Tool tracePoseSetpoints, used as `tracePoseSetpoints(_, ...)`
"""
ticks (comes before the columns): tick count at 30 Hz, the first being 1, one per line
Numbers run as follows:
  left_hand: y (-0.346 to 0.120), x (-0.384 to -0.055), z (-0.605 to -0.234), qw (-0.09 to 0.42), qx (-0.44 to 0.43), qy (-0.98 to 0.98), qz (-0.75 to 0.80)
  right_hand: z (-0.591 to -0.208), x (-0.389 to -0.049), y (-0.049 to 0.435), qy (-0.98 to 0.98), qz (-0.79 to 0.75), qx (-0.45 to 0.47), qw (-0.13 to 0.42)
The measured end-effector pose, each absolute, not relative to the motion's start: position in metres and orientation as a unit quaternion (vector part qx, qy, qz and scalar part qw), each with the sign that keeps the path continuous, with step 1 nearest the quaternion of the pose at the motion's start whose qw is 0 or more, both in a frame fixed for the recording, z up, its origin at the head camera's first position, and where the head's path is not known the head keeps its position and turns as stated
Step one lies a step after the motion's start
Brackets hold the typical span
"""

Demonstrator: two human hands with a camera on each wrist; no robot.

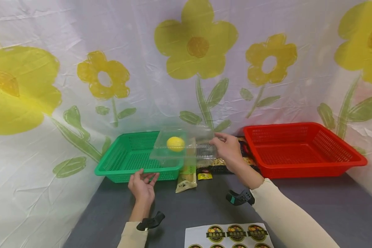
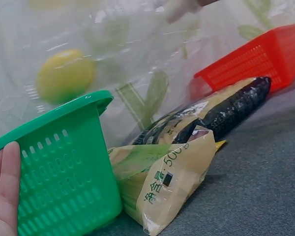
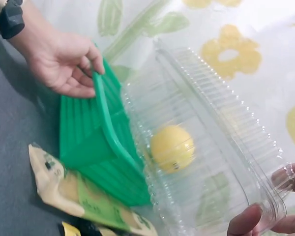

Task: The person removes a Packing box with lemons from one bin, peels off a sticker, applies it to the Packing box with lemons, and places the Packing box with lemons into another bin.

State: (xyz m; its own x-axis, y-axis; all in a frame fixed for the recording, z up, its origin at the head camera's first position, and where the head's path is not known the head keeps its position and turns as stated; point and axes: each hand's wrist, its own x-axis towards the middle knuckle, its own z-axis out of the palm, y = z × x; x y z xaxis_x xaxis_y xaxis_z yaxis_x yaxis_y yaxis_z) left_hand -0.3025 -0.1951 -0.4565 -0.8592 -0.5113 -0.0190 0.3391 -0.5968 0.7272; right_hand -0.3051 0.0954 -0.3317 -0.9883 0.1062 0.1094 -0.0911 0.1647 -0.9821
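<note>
My right hand [image 1: 227, 150] pinches the right end of a clear plastic clamshell box [image 1: 190, 156], thumb and fingertips on its edge. A yellow lemon [image 1: 175, 144] shows through the clear plastic, toward the box's left end. The box is raised and tilted, over the right part of a green basket [image 1: 111, 172]. My left hand [image 1: 142, 189] holds that basket's front rim, with the thumb at the top and fingers beneath against the slotted outer wall. In the right wrist view, the lemon [image 3: 172, 148] and left hand [image 3: 64, 69] appear across the box from the right fingers.
A red basket [image 1: 313, 170] stands at the right. Between the baskets lie a tan and green 500 g packet [image 1: 186, 182], dark packets [image 1: 218, 169] and a small yellow packet [image 1: 204, 176]. A sheet of round fruit stickers [image 1: 229, 237] lies at the near edge. A flowered curtain hangs behind.
</note>
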Motion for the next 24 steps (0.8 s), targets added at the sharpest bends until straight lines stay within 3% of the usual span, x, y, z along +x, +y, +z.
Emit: tracePoseSetpoints(24, -0.195, -0.301, -0.457, 0.235, 0.099, -0.381, -0.889, -0.373, -0.257, 0.182, -0.761, 0.644, -0.035, 0.072)
